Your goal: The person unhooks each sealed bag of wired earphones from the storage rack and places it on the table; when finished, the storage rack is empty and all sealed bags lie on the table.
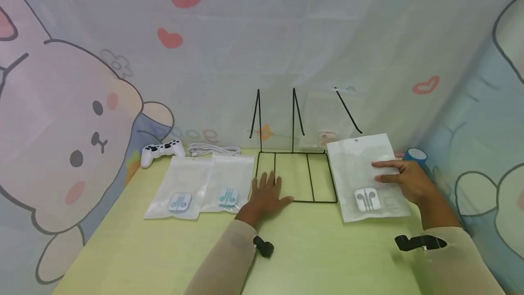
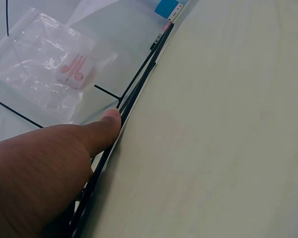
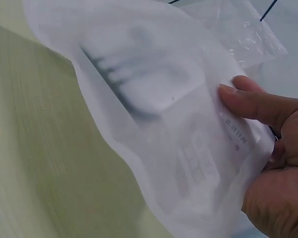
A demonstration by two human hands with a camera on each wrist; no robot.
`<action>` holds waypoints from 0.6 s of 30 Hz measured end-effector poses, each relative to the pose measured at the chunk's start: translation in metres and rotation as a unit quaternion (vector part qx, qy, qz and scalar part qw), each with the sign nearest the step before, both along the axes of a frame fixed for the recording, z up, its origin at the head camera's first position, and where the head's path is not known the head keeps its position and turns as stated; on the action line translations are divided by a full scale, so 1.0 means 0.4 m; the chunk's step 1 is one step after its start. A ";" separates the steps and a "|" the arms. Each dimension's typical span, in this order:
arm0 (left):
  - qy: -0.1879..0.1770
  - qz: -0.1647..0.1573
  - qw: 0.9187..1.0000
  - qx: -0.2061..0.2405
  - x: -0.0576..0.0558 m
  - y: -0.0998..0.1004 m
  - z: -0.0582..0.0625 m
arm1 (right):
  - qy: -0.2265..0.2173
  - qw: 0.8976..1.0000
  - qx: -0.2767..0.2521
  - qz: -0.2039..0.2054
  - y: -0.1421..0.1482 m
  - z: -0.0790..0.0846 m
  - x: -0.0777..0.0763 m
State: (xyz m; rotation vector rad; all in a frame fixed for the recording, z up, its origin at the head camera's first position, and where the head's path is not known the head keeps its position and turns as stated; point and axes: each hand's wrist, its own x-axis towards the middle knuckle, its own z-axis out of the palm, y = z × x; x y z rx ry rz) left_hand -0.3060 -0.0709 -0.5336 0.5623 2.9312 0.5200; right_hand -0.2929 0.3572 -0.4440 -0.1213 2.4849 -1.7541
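Nearest you, your two pale sleeves (image 1: pixel 223 258) are reaching in over the light green table (image 1: pixel 327 258), a black clip (image 1: pixel 264 246) sitting at each cuff.

Your left hand (image 1: pixel 268 197) is lying over the left end of the wire rack (image 1: pixel 310 177), its fingers straight and spread; the left wrist view is showing the thumb touching the front wire.

Your right hand (image 1: pixel 409 181) is gripping the right side of a white bag (image 1: pixel 356 161), two fingers showing across its front. The bag is standing tilted just beside the rack's right end, with white earphones (image 1: pixel 367 199) showing low in its front; you cannot tell whether its bottom edge is touching the table.

To the left of your left hand, two more white bags (image 1: pixel 184 174) are lying side by side, each showing a boxed earphone set (image 1: pixel 180 202).

Farther back, a game controller (image 1: pixel 163 149) and a coiled white cable (image 1: pixel 213 149) are resting behind those bags, and a blue roll (image 1: pixel 416 154) is standing beyond your right hand.

Above the base, the rack's hooks (image 1: pixel 299 111) are rising, and a clear bag (image 1: pixel 327 108) with pinkish earphones (image 1: pixel 328 138) is hanging at the right one.

Behind everything, a printed curtain (image 1: pixel 245 36) is hanging.
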 end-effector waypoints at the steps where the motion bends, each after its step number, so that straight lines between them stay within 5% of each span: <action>1: 0.000 0.000 1.000 0.001 0.001 0.000 0.001 | -0.011 1.000 -0.005 0.001 0.002 -0.002 -0.001; 18: 0.005 0.000 1.000 -0.005 -0.005 0.001 -0.006 | -0.096 0.993 -0.070 0.015 0.063 -0.088 -0.026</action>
